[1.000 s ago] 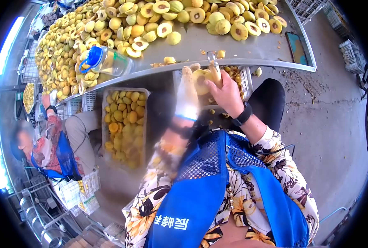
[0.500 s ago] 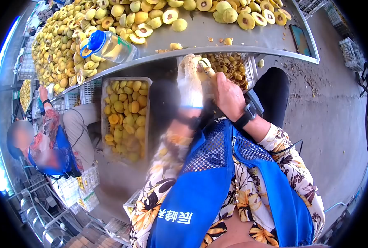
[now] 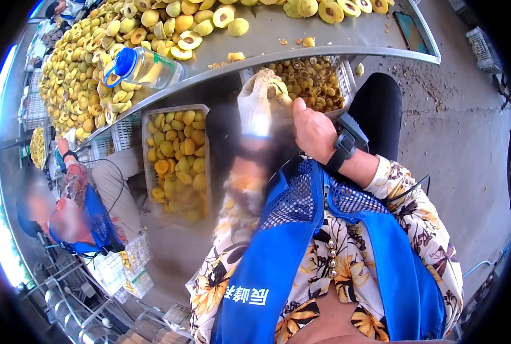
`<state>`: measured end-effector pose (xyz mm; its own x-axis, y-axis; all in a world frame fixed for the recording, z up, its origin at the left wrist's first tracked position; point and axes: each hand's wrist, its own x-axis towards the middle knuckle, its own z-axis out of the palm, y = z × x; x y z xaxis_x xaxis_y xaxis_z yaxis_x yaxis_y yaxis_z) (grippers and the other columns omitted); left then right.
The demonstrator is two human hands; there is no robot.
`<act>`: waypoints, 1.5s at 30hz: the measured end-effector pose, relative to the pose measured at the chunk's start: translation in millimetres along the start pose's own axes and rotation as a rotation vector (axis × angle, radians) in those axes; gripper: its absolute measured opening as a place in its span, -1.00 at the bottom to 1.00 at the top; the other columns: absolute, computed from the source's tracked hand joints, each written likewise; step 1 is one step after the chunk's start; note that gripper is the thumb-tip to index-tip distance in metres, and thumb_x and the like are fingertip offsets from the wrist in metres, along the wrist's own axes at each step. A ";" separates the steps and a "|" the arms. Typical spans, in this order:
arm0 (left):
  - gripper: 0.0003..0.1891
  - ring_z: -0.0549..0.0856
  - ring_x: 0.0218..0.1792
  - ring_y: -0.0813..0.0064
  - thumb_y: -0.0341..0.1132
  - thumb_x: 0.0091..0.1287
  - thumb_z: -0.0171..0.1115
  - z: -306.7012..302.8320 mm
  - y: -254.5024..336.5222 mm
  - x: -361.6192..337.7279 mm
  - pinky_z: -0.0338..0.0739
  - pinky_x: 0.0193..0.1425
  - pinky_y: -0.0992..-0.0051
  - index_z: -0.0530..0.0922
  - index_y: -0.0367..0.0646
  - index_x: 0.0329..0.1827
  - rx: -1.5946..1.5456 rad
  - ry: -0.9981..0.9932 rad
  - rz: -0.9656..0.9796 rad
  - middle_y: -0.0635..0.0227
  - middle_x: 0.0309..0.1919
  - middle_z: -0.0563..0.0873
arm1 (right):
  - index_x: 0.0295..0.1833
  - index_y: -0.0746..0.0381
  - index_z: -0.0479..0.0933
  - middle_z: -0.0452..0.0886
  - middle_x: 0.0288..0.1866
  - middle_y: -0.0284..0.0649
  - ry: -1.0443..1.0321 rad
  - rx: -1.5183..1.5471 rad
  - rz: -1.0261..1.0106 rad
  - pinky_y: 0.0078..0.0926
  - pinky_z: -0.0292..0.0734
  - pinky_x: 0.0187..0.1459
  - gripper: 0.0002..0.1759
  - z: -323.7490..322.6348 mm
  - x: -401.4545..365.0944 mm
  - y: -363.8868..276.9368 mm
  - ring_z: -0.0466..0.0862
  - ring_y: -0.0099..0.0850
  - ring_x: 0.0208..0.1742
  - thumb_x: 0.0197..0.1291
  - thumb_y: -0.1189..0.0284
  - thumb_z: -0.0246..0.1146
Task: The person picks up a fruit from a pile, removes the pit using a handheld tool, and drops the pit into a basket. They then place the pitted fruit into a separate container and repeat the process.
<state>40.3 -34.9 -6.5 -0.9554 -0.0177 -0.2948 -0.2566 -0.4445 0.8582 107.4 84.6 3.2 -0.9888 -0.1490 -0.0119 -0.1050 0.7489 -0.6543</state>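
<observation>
My left hand [image 3: 256,102] wears a whitish glove and is closed around a yellow-green fruit piece [image 3: 277,89] at the table's front edge. Close to its right, my bare right hand [image 3: 314,133] is curled with the thumb up, its fingers pointing at the fruit. Whatever those fingers hold is hidden. Behind both hands, below the table edge, a white crate [image 3: 345,80] holds many brownish fruit pieces. Halved yellow fruit [image 3: 189,40] with dark centres lies on the metal table above.
A blue-capped bottle [image 3: 152,67] lies on the metal table [image 3: 261,43] beside a large fruit heap [image 3: 77,80]. A tub [image 3: 205,166] of yellow fruit stands lower left. A co-worker [image 3: 75,206] sits at the far left. A greenish flat object [image 3: 411,31] lies at the table's right end.
My right hand has drawn slightly down and left, opening a small gap to the fruit. My gloved left hand has shifted a little left. The whole view has moved slightly.
</observation>
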 end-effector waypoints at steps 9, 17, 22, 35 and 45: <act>-0.74 0.56 -0.44 0.62 -0.23 0.36 0.11 19.9 6.0 -11.3 0.48 -0.34 0.65 0.56 -0.29 -0.25 0.090 0.132 0.298 0.37 -0.42 0.64 | -0.22 0.38 0.21 0.52 -0.55 0.10 0.060 0.185 0.048 -0.09 0.45 -0.42 -0.78 5.6 7.9 -11.8 0.57 0.07 -0.42 0.02 0.59 0.07; -0.76 0.57 -0.40 0.61 -0.24 0.36 0.07 22.0 9.0 -10.2 0.48 -0.32 0.63 0.57 -0.27 -0.25 0.269 0.149 0.202 0.39 -0.40 0.62 | -0.23 0.40 0.21 0.51 -0.56 0.13 -0.010 0.233 0.089 -0.05 0.45 -0.42 -0.77 6.4 3.7 -10.0 0.57 0.10 -0.42 0.00 0.59 0.08; -0.84 0.57 -0.43 0.62 -0.33 0.30 0.14 7.1 7.4 -0.1 0.49 -0.34 0.62 0.58 -0.26 -0.29 -0.073 0.070 -0.007 0.40 -0.44 0.62 | -0.21 0.41 0.22 0.52 -0.54 0.11 0.005 0.109 -0.023 -0.07 0.46 -0.42 -0.78 9.8 10.2 3.8 0.57 0.07 -0.44 0.02 0.61 0.06; -0.81 0.58 -0.51 0.55 -0.29 0.34 0.13 4.9 0.0 8.4 0.50 -0.45 0.57 0.56 -0.24 -0.16 0.064 0.084 -0.005 0.33 -0.46 0.63 | -0.17 0.38 0.25 0.54 -0.49 0.12 -0.122 0.121 0.017 -0.06 0.47 -0.36 -0.81 7.6 13.8 8.0 0.58 0.08 -0.36 0.06 0.58 -0.01; -0.58 0.60 -0.27 0.43 0.03 0.37 0.03 -10.2 -9.7 6.5 0.54 -0.15 0.46 0.51 -0.20 -0.08 -0.184 0.113 -0.178 0.29 -0.27 0.61 | -0.19 0.31 0.23 0.52 -0.48 0.10 -0.006 0.098 -0.220 -0.05 0.44 -0.39 -0.74 -3.1 34.2 23.8 0.56 0.07 -0.39 0.04 0.48 0.14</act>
<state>38.1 -39.8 -21.1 -0.8726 -0.0197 -0.4880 -0.3782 -0.6049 0.7008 70.8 99.4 -10.5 -0.9424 -0.3063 0.1347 -0.3070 0.6313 -0.7122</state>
